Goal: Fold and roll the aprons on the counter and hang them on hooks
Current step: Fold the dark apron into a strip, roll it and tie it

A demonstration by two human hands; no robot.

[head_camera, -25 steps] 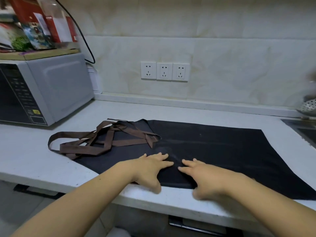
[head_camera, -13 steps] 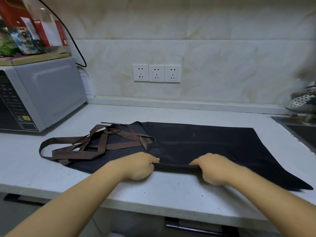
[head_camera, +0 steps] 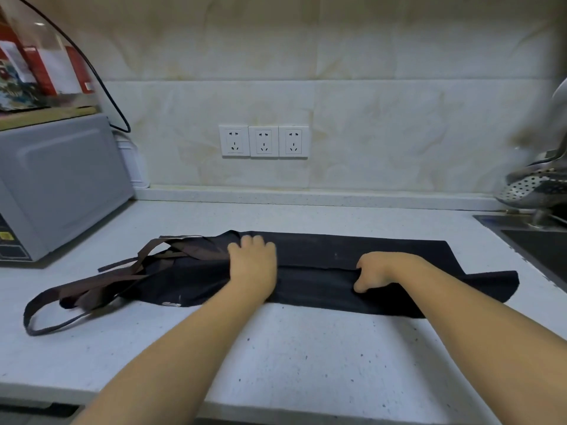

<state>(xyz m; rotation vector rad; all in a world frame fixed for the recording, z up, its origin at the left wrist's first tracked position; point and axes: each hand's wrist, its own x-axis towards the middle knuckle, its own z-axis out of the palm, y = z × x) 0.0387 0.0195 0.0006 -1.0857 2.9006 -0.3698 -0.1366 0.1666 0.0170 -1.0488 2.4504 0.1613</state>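
Apron (head_camera: 322, 280), one black one, lay folded lengthwise across the white counter (head_camera: 291, 357), brown straps (head_camera: 101, 286) tangled off its left end. One grey microwave (head_camera: 58, 185) stood far left with a black cable (head_camera: 101, 78) looping behind it. One sink (head_camera: 540, 243) sat far right under a perforated steel colander (head_camera: 534, 188). Three sockets (head_camera: 264, 141) lined the wall behind. Nothing blocked the cloth. Left hand (head_camera: 253, 265) rested knuckles-up on the fold, grip unclear; right hand (head_camera: 377, 271) curled tight, pinching the folded edge.
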